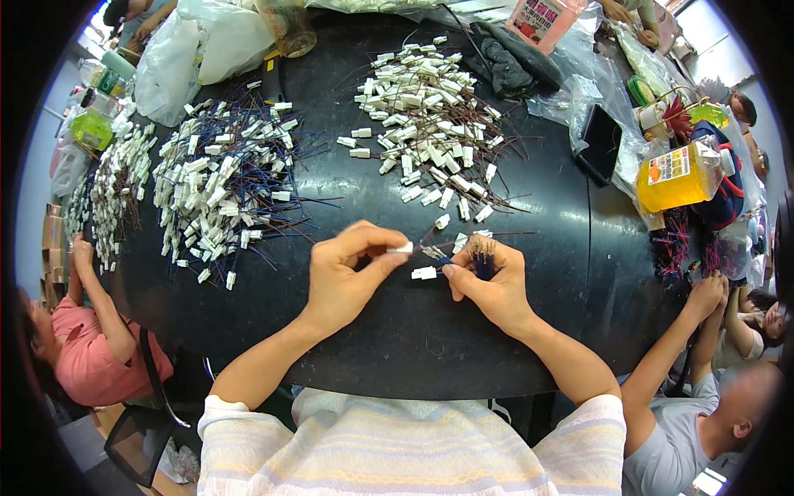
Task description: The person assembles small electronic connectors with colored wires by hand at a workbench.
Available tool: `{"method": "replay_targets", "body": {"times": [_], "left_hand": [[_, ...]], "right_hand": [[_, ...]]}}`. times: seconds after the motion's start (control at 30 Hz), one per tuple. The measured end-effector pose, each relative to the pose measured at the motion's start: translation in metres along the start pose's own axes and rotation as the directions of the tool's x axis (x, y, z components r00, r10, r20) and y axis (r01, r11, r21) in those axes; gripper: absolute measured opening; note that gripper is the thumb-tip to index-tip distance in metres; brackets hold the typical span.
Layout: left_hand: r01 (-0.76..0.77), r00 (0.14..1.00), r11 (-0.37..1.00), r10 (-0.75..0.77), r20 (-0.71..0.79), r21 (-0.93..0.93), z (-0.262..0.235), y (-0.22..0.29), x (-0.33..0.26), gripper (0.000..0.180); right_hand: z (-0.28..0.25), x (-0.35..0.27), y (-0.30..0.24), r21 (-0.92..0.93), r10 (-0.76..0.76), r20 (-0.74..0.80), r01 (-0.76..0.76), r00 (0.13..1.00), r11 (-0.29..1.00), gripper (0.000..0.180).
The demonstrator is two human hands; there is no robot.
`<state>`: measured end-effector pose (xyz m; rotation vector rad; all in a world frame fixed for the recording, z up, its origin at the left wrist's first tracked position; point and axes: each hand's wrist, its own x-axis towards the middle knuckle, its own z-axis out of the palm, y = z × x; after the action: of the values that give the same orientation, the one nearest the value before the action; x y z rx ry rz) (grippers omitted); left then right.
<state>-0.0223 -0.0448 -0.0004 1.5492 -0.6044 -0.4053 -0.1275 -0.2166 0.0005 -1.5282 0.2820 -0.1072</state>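
Glossy black table (397, 347), co-workers (103, 331) seated past its left and right edges. White connector (402, 248): small, boxy, in from the near edge's middle. Left hand (347, 269) pinches it, thumb to index; right hand (496, 285) closed round dark blue wires (485, 264), tips metallic-looking.

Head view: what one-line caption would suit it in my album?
Left hand pinching a white connector, right hand holding blue wires, near heaps of white connectors on a black table.
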Motion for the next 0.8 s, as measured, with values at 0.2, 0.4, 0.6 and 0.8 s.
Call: {"method": "replay_targets", "body": {"times": [0.2,0.4,0.6,0.8], "left_hand": [[-0.183,0.982,0.957,0.190,-0.011,0.226,-0.011,0.006,0.001,0.021],[0.114,0.993,0.992,-0.112,0.041,-0.051,0.003,0.011,-0.008,0.033],[0.300,0.954,0.927,-0.287,0.087,-0.224,0.002,0.009,-0.007,0.021],[0.308,0.948,0.900,-0.261,0.182,-0.310,0.000,0.005,-0.006,0.015]], "right_hand": [[-0.002,-0.001,0.004,0.022,-0.086,0.005,0.086,0.996,0.996,0.009],[0.003,0.001,0.006,-0.080,-0.161,-0.007,0.160,0.987,0.984,0.008],[0.000,0.000,0.003,-0.134,-0.162,0.024,0.164,0.986,0.977,0.007],[-0.001,0.001,0.003,-0.181,-0.236,0.027,0.237,0.971,0.954,0.008]]}}
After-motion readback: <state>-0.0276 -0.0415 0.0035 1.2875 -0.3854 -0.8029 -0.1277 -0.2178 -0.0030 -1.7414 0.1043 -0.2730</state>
